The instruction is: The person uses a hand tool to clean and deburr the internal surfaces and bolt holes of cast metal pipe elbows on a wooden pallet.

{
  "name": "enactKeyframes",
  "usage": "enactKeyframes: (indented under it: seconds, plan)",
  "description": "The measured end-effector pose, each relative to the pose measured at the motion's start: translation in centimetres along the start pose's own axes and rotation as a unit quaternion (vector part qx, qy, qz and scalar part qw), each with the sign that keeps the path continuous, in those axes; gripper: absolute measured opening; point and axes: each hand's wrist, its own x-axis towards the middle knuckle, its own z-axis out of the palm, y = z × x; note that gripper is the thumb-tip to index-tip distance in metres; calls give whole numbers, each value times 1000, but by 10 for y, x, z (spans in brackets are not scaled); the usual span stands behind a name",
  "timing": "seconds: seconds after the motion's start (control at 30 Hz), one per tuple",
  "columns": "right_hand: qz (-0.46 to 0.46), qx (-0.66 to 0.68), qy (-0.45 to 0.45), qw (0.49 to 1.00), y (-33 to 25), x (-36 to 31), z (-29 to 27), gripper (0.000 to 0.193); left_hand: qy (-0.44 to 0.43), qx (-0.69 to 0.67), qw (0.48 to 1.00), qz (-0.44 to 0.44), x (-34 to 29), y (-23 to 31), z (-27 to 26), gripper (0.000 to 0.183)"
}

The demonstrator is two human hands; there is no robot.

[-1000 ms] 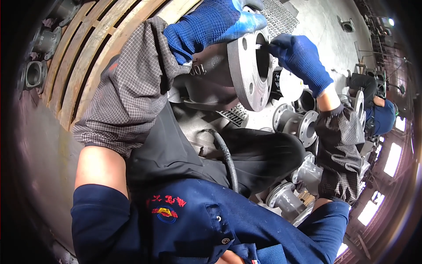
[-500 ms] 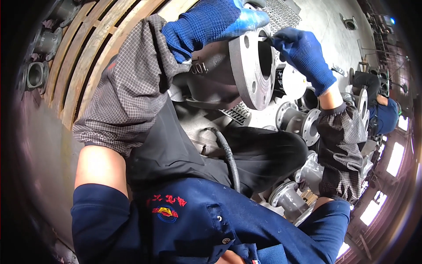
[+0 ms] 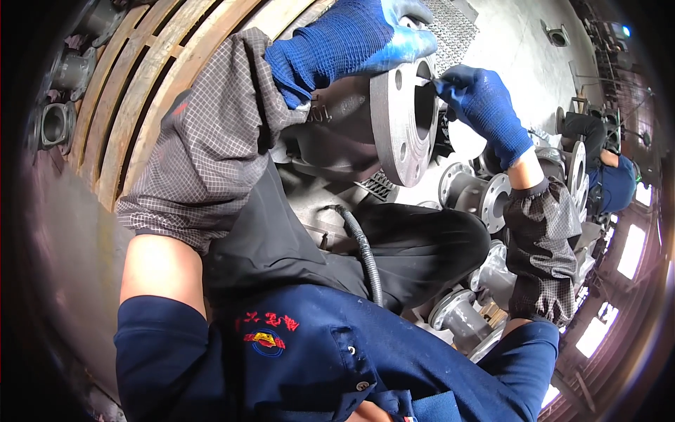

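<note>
A large grey flanged metal casting (image 3: 334,133) lies on its side in front of me, its round bolt-holed flange facing right. My left hand (image 3: 373,39), in a blue glove, bends over the top of the casting. Its thumb lies along the flange's upper rim; the other fingertips are partly hidden. My right hand (image 3: 481,105), also gloved in blue, is pinched at the right of the flange opening. A thin pale strip (image 3: 422,81) runs from its fingertips to the upper edge of the bore; its kind is too small to make out.
A wooden slatted pallet (image 3: 151,84) stands at the left, with more castings (image 3: 54,124) beyond. Several flanged pipe pieces (image 3: 478,197) crowd the right side near my knee. A ribbed hose (image 3: 364,250) crosses my lap. Another person (image 3: 612,183) is at far right.
The casting's flange has shifted slightly down in the picture, toward me. Both hands have moved with it, the right one lower and still at the bore.
</note>
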Motion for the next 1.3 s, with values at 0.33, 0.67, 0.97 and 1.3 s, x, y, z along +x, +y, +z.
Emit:
enactKeyframes:
  seconds: [0.33, 0.67, 0.97, 1.3]
  plan:
    - [-28, 31, 55, 998, 5, -5, 3, 18, -17, -15, 1000, -14, -3, 5, 2, 32]
    - [-19, 5, 52, 998, 3, -7, -3, 21, -32, -37, 998, -28, 0, 4, 10, 33]
    - [11, 27, 25, 999, 12, -15, 8, 24, -44, -44, 997, -33, 2, 6, 12, 34]
    - [-3, -13, 55, 998, 6, -20, 8, 20, -55, -49, 996, -41, 1, 10, 10, 36]
